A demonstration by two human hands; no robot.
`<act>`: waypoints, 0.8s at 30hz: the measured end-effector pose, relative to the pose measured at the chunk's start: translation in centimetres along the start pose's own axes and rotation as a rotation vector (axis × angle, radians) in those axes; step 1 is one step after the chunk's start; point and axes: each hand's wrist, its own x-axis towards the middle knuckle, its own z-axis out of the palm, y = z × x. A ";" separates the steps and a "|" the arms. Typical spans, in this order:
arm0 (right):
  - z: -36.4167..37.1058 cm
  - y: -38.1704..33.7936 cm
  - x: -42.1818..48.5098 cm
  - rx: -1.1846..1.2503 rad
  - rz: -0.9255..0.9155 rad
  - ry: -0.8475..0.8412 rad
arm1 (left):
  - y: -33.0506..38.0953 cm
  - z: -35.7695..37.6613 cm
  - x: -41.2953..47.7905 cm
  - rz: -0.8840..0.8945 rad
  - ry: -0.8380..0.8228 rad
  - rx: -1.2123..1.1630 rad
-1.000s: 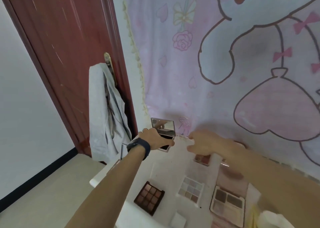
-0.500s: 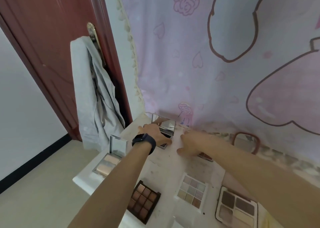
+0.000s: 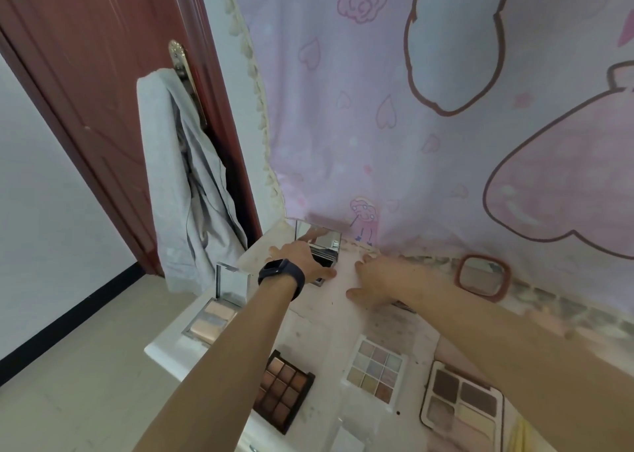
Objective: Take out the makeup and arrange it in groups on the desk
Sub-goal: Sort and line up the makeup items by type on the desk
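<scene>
A mirrored compact [image 3: 320,242] stands open at the far left corner of the white desk [image 3: 319,318]. My left hand [image 3: 302,263], with a dark watch on its wrist, grips the compact's base, which it mostly hides. My right hand [image 3: 374,280] lies flat on the desk just right of the compact, fingers spread. Other open palettes lie on the desk: a highlighter palette with a raised mirror lid [image 3: 214,314], a dark brown nine-pan palette [image 3: 283,390], a pastel nine-pan palette [image 3: 375,371] and a brown-toned palette [image 3: 461,407].
A small pink-framed mirror [image 3: 482,275] leans against the pink cartoon cloth [image 3: 446,125] behind the desk. A grey garment [image 3: 182,191] hangs on the handle of the red-brown door [image 3: 103,84] to the left. The desk's left edge drops to the beige floor.
The view tilted down and closer to the desk. My left hand set the mirrored compact down at the far corner, and my right hand lowered flat onto the desk beside it.
</scene>
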 end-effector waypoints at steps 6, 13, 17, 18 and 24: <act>0.0 -0.1 -0.2 0.017 0.004 0.009 | -0.3 0.2 0.1 -0.017 -0.030 -0.071; -1.1 -0.1 -0.9 0.042 -0.018 -0.012 | -0.6 -0.2 0.1 -0.032 -0.030 0.031; -3.6 1.4 -3.3 0.133 -0.020 0.038 | 0.7 -2.2 -0.8 -0.123 0.000 0.249; -4.4 2.0 -4.2 0.156 -0.031 0.060 | 1.1 -3.0 -1.2 -0.115 0.015 0.254; -7.3 5.3 -14.3 0.388 -0.073 0.292 | 3.9 -8.2 -7.6 0.018 0.088 0.147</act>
